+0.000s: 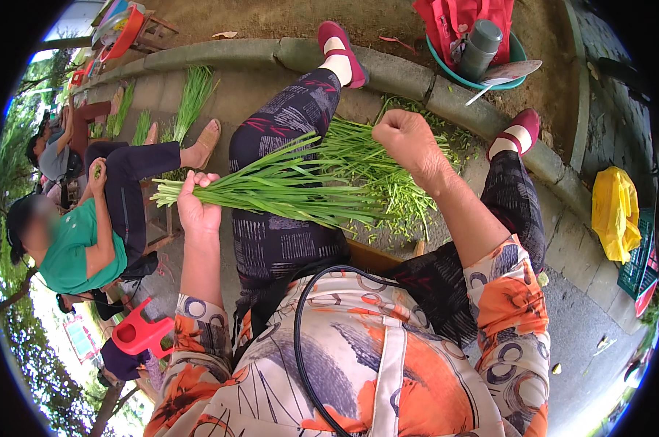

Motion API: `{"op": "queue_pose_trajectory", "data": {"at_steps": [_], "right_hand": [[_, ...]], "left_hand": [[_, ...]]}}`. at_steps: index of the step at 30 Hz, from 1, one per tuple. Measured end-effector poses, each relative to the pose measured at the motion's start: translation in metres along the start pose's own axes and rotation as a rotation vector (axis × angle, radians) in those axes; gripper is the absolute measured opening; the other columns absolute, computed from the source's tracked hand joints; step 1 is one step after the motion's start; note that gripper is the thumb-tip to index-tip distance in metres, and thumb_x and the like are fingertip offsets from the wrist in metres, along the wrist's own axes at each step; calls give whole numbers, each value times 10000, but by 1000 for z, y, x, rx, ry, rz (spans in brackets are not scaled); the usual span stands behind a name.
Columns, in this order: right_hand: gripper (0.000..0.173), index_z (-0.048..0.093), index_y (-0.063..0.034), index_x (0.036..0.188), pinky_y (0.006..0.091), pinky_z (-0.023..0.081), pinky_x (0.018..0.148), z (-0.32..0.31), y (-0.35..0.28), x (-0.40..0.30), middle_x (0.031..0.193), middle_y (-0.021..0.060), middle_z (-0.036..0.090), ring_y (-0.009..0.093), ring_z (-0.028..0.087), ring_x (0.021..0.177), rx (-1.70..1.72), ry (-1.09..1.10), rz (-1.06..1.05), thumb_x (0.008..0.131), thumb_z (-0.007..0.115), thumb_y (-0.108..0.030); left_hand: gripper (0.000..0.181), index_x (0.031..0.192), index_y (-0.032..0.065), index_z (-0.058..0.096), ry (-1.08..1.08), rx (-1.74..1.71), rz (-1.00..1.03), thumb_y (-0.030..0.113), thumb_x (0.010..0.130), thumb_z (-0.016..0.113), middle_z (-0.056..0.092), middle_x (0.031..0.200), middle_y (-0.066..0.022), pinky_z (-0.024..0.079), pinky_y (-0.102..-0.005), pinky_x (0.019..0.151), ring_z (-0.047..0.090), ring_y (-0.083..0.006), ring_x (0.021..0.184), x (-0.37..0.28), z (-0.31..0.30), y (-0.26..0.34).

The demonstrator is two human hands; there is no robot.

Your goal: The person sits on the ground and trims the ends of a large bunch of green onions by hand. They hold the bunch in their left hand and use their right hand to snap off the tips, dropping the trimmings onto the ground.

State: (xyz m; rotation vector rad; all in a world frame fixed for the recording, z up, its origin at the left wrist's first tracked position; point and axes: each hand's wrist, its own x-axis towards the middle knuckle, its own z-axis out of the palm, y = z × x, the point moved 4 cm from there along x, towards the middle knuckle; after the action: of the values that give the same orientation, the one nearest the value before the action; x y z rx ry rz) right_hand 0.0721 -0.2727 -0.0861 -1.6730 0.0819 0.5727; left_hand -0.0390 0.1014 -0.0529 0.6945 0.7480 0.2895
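Note:
My left hand (197, 205) grips a bunch of long green leafy stalks, which look like garlic chives (286, 188), near their pale ends. The leaves fan out to the right across my thigh in dark patterned trousers (291, 240). To the right, my right hand (403, 136) is curled into a fist above a heap of loose chives (362, 155) on the ground between my legs. Nothing shows sticking out of that fist, and its inside is hidden. Short cut or broken pieces (411, 210) lie scattered at the heap's near side.
A stone kerb (226, 53) curves past my feet. Beyond it, a teal basin (518, 60) holds a red bag (444, 27) and a grey flask (479, 46). At left sit other people, one in a green shirt (75, 248), near more chives (193, 101). A yellow plastic bag (616, 213) rests on a green crate (632, 267).

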Motion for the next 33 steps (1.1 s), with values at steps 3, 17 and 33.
{"op": "queue_pose_trajectory", "data": {"at_steps": [3, 17, 33], "right_hand": [[116, 584, -59, 709, 250, 363, 549, -6, -5, -1, 617, -15, 485, 84, 434, 574, 232, 112, 61, 789, 591, -142], [169, 641, 66, 944, 284, 528, 722, -38, 0, -3, 850, 105, 678, 163, 651, 753, 83, -173, -71, 814, 607, -35], [169, 688, -4, 895, 300, 515, 699, -22, -17, -24, 768, 118, 676, 189, 641, 690, -310, -134, -354, 776, 620, -104]], "left_hand": [[256, 740, 58, 409, 23, 6, 16, 124, 977, 478, 405, 651, -49, 462, -359, 761, 438, -196, 652, -6, 3, -2], [336, 724, 43, 378, 297, -15, 224, 210, 1012, 427, 411, 615, -72, 500, -383, 776, 464, -215, 628, -9, -6, 32], [307, 757, 45, 377, 336, 25, 280, 202, 1021, 384, 426, 657, -71, 516, -386, 795, 474, -200, 638, -7, -17, 39]]}}
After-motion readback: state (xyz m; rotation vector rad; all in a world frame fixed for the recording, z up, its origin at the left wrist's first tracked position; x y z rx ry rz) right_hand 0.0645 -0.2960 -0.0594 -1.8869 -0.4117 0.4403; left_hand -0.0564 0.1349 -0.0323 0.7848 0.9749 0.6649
